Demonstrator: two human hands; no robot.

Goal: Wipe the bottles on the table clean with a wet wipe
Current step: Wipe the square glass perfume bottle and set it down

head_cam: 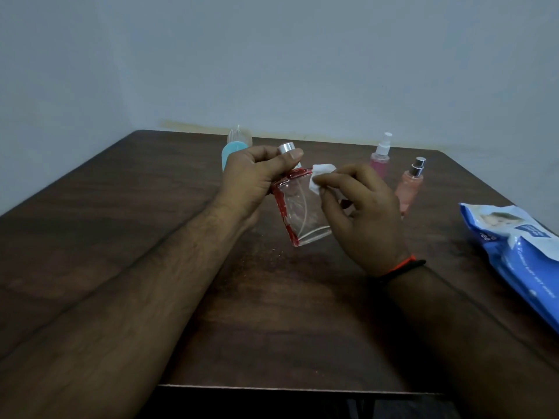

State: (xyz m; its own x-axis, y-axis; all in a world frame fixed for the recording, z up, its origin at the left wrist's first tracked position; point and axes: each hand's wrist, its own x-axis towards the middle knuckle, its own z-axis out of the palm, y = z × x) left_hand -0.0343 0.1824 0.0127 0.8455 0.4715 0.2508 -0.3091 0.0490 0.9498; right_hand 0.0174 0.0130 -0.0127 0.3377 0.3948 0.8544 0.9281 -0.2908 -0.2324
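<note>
While left hand (254, 176) grips bottle (301, 207) | right hand (360, 213) pinches wipe (320, 176) | labels unreadable

Two bare forearms reach in from the bottom of the frame, both unsleeved and visibly hairy. The left hand (254, 176) wears nothing. At the wrist of the right hand (363, 213), right of centre, sit two thin bands (402, 265): one orange-red, one black.
</note>
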